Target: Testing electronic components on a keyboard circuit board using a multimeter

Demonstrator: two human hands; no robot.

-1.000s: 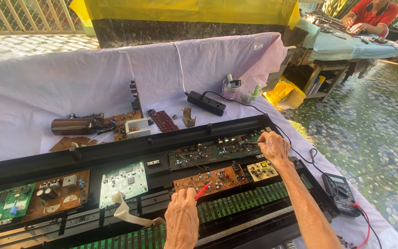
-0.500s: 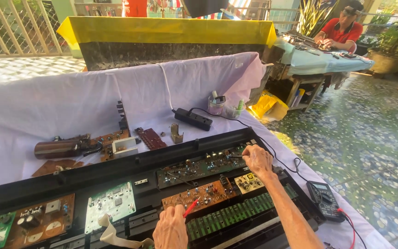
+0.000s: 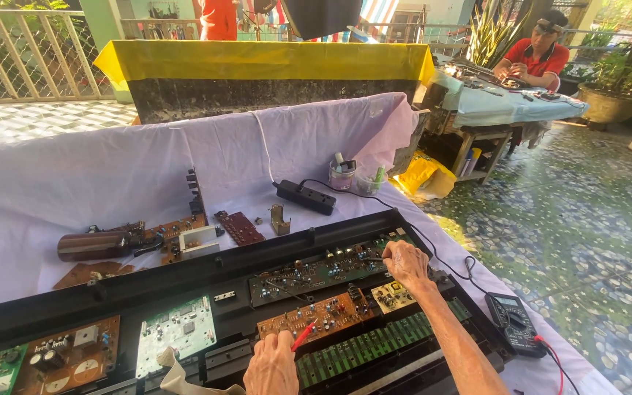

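A: Since a second ago the view has tipped up: more of the yard shows, and the open black keyboard chassis point(image 3: 184, 281) has slid lower in frame. Both hands have kept their places on the boards.

B: What lies inside, largest first?

A: Across the front, the long green key-contact strip point(image 3: 374, 351). Behind it a dark circuit board point(image 3: 316, 269) runs along the back rail, with a brown circuit board point(image 3: 323, 316) between the two. Off to the side there is a pale green board point(image 3: 177, 333), then a small yellow board point(image 3: 393, 295).

B: And your hands?

A: My left hand point(image 3: 272, 366) is closed around a red test probe point(image 3: 303, 335), tip down on the brown circuit board. My right hand point(image 3: 407, 265) is curled over the far end of the dark board, pinching what looks like a thin black probe point(image 3: 374, 259); I cannot tell how firmly.

B: The meter?

A: A black multimeter point(image 3: 513, 322) sits near the edge of the white cloth point(image 3: 74, 183), its leads trailing off the side.

B: Risks?

A: I judge a slipping tip could bridge neighbouring solder points, since the parts crowd close. A tug on the leads might drag the multimeter off the edge.
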